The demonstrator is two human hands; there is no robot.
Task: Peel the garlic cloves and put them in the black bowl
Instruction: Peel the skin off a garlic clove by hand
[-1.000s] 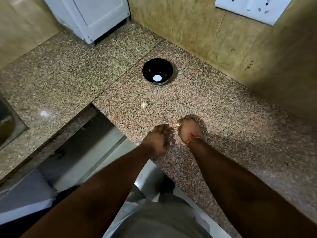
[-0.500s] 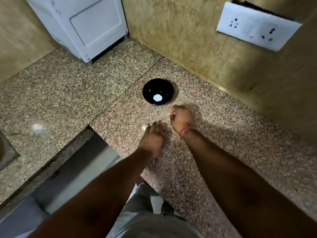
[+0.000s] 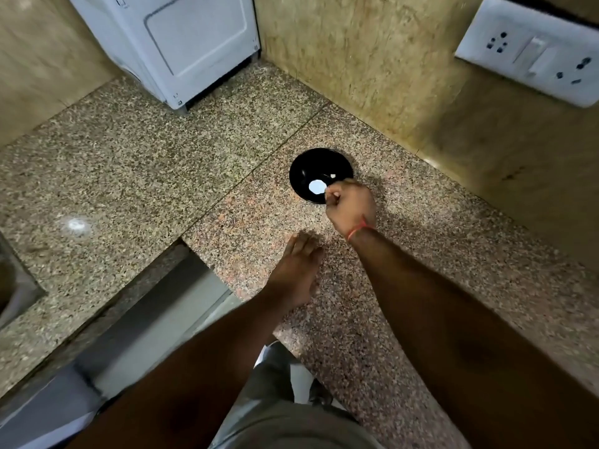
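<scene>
Touching black bowl (image 3: pixel 301 170) rim: right hand (image 3: pixel 351 205); left hand (image 3: pixel 296 270) nearer, apart.

Contents of right hand (image 3: pixel 351 205) curled grip, hidden by fingers.

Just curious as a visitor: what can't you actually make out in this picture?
- Head view: whether the right hand holds a clove; its curled fingers hide it.
- The small pale bit in the black bowl: too small to identify.
- Anything under the left hand on the counter.
</scene>
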